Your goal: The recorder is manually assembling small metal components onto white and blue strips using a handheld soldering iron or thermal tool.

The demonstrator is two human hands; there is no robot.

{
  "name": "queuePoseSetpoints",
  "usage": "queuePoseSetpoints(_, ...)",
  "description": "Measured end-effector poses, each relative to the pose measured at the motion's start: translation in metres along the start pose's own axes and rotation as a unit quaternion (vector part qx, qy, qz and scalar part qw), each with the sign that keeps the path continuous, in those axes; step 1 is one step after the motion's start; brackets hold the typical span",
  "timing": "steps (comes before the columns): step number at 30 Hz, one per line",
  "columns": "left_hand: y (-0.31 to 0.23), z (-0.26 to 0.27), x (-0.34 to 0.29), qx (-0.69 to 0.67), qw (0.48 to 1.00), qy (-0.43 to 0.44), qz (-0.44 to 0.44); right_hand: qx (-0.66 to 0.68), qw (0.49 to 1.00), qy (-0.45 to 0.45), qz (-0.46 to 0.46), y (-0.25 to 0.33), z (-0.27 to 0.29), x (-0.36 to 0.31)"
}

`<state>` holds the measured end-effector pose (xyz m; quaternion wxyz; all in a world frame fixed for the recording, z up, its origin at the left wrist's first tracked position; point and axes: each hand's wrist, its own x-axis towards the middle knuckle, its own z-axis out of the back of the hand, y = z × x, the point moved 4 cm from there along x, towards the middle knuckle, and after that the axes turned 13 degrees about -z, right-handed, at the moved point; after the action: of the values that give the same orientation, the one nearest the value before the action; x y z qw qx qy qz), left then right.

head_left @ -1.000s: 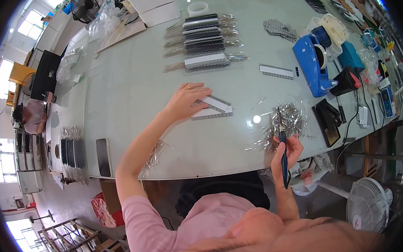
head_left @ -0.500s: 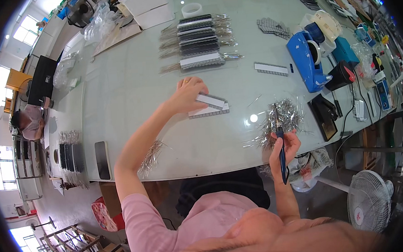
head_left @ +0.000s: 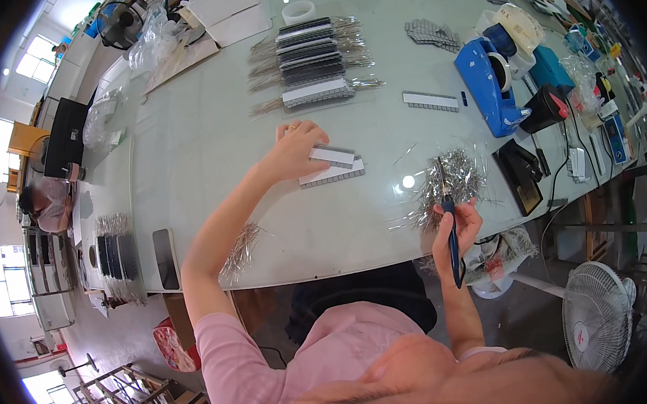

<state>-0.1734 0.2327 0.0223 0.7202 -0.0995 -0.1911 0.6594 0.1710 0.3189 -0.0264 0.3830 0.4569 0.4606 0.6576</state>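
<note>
My left hand (head_left: 295, 150) is closed on one end of a white-topped grey segmented strip (head_left: 333, 156). That strip overlaps a second similar strip (head_left: 345, 173) lying on the table, so I cannot tell whether it rests on it. In my right hand (head_left: 464, 229) is a soldering iron (head_left: 454, 247) with a dark blue handle, its tip pointing away from me. Beneath the iron's tip spreads a heap of thin silvery wire pieces (head_left: 464, 180). Beyond my left hand lies a row of strips (head_left: 312, 69) with wire leads sticking out both sides.
One more strip (head_left: 430, 101) lies near a blue tape dispenser (head_left: 485, 88) on the right. A black stand (head_left: 519, 177) is beside the wire heap. On the left are a phone (head_left: 165, 259) and leaded strips (head_left: 116, 256). More wire pieces (head_left: 242, 253) lie by my left forearm.
The view has shifted slightly. My left hand still grips the strip and my right hand still holds the soldering iron, with hardly any movement against the table.
</note>
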Motion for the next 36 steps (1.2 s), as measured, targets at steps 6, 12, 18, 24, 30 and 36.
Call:
queuePoseSetpoints(6, 0.002, -0.004, 0.001, -0.015, 0.999, 0.038, 0.034, 0.005, 1.0, -0.001, -0.004, 0.0, 0.001, -0.002)
queuePoseSetpoints(12, 0.0, -0.004, 0.0, -0.046, 0.997, 0.036, 0.047, -0.011, 1.0, 0.001, -0.001, 0.002, 0.003, -0.004)
queuePoseSetpoints(18, -0.026, 0.023, -0.008, -0.126, 0.988, -0.034, 0.078, 0.079, 0.995, 0.001, -0.06, 0.001, -0.001, -0.003)
queuePoseSetpoints(24, -0.101, -0.022, -0.057, -0.197, 0.971, 0.02, 0.134, 0.048, 0.998, 0.01, -0.025, 0.004, -0.001, -0.001)
queuePoseSetpoints(30, -0.143, -0.039, -0.089, 0.021, 0.99, -0.113, 0.075, 0.024, 0.999, 0.029, 0.007, -0.001, 0.0, -0.004)
queuePoseSetpoints(36, -0.145, -0.045, -0.103, 0.032, 0.981, -0.141, 0.132, 0.001, 1.0, 0.029, 0.012, 0.003, 0.002, -0.003)
